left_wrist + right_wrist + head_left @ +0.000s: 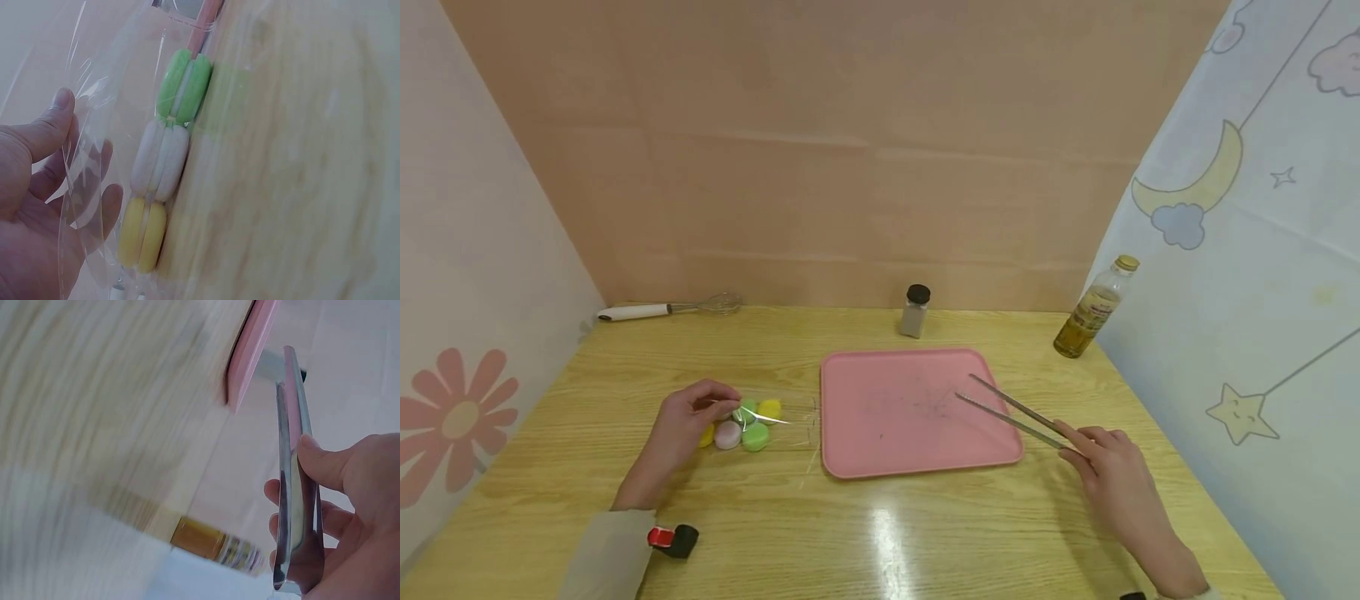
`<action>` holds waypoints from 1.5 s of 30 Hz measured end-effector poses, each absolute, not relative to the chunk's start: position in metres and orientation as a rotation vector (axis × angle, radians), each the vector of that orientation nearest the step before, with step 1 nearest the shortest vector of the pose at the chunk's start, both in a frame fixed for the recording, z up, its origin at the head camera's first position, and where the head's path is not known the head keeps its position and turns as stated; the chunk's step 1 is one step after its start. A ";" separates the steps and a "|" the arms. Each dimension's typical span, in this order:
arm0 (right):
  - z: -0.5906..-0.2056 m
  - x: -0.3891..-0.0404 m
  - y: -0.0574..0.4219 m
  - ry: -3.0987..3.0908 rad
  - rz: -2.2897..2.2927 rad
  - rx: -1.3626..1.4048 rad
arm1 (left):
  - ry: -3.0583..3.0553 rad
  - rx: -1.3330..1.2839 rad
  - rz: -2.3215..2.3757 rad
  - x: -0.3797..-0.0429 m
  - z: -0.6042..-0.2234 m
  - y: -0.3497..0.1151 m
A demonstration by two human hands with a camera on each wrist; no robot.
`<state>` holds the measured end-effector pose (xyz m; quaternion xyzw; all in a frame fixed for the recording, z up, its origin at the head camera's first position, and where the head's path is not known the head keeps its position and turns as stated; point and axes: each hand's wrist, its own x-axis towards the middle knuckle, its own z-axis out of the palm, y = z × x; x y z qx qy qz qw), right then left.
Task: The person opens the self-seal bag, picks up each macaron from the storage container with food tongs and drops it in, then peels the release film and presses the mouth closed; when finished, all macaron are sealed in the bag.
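Several macarons point(756, 437) lay in clear plastic point(771, 419), left of the pink tray point(880, 454). The left hand point(688, 417) pinched this plastic. Right of the tray, the right hand point(1116, 479) gripped metal tongs point(1010, 421), their tips apart above it. Behind the tray was a jar point(913, 319), behind-right a bottle point(1088, 317), behind-left a whisk point(658, 310).

White-handled whisk point(658, 311), black-lidded jar point(914, 317), bottle point(1093, 307) (amber liquid point(1077, 339) inside)
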<state>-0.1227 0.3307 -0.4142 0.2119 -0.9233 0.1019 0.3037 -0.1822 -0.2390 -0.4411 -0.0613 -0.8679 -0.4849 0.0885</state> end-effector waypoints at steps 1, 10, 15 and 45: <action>-0.414 -0.123 0.338 -2.444 0.257 0.542 | -2.584 -0.183 -1.439 -0.182 -0.441 -0.239; -0.418 -0.120 0.385 -2.518 0.160 0.364 | -2.586 -0.190 -1.435 -0.183 -0.443 -0.239; -0.420 -0.127 0.392 -2.538 0.136 0.381 | -2.589 -0.192 -1.430 -0.183 -0.442 -0.238; -0.421 -0.152 0.396 -2.957 0.186 0.248 | -2.573 -0.237 -1.411 -0.181 -0.443 -0.239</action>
